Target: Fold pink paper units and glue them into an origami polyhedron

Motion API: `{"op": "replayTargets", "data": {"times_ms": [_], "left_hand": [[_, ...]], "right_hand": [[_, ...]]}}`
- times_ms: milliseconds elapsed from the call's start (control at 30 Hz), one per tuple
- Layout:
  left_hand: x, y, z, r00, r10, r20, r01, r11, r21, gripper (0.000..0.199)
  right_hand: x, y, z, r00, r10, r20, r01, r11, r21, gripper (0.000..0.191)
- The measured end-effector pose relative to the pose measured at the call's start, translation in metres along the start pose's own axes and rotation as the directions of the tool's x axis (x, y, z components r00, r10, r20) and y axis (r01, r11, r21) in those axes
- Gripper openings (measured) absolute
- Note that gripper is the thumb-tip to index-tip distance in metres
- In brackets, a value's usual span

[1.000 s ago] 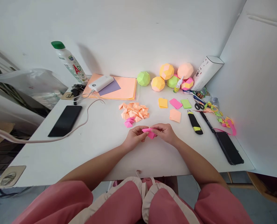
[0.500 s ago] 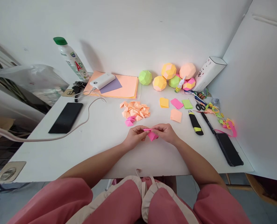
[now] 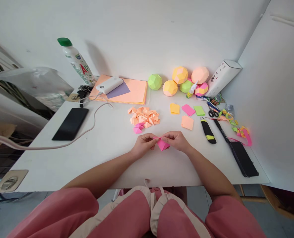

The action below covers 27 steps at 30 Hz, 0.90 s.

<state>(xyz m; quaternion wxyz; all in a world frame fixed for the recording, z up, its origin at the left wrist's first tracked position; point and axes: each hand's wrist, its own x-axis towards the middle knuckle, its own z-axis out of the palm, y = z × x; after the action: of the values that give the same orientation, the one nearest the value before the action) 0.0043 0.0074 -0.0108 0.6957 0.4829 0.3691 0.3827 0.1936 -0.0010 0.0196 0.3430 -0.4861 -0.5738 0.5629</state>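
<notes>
Right between the two hands, a folded pink paper piece (image 3: 163,145) sits at the fingertips, held above the desk (image 3: 107,132) near its front part. Its narrow upper edge runs roughly from left to right, bridging the gap between the hands, while the body beneath tapers to a point aimed toward the person's lap. The left hand (image 3: 142,144) pinches the left end of that edge, thumb against the curled index finger. The right hand (image 3: 178,141) has its thumb and index finger closed on the upper right side; its other fingers are tucked behind, and what they touch cannot be told. Neither hand is spread. Just beyond the left hand lie a few pink folded pieces (image 3: 138,128), touching a loose heap of peach folded pieces (image 3: 144,117). Past the right hand lies a stack of peach paper squares (image 3: 187,122), with yellow (image 3: 175,108), pink (image 3: 188,110) and green squares (image 3: 199,110) farther back. A black and yellow utility knife (image 3: 208,131) rests to their right.
</notes>
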Motion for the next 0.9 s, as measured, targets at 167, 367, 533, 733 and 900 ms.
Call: {"op": "replayTargets", "data": {"times_ms": [167,367,533,733,900], "left_hand": [[-0.0006,0.0003,-0.0006,1.0,-0.002,0.015,0.002,1.0,0.012,0.026],[-0.001,0.0003,-0.0013,1.0,0.006,0.03,-0.006,1.0,-0.003,0.025],[-0.0018,0.0041,0.0001,1.0,0.023,0.01,-0.023,1.0,-0.008,0.023],[-0.0041,0.0029,0.0007,0.99,0.122,-0.074,-0.117,0.991,0.063,0.022],[-0.0039,-0.0009,-0.0014,0.973,0.187,-0.135,-0.177,0.981,0.082,0.023]], "right_hand": [[-0.0002,0.0025,-0.0018,1.0,-0.001,0.019,0.001,1.0,0.019,0.031],[0.0,0.0016,-0.0021,1.0,0.012,0.029,-0.013,0.999,0.046,0.028],[-0.0003,-0.0005,-0.0012,0.999,0.027,0.026,-0.028,0.998,0.055,0.027],[0.0,-0.0019,-0.001,0.999,0.04,0.027,-0.042,0.996,0.072,0.027],[0.0003,-0.0047,-0.0032,0.996,0.081,0.028,-0.083,0.989,0.12,0.029]]}}
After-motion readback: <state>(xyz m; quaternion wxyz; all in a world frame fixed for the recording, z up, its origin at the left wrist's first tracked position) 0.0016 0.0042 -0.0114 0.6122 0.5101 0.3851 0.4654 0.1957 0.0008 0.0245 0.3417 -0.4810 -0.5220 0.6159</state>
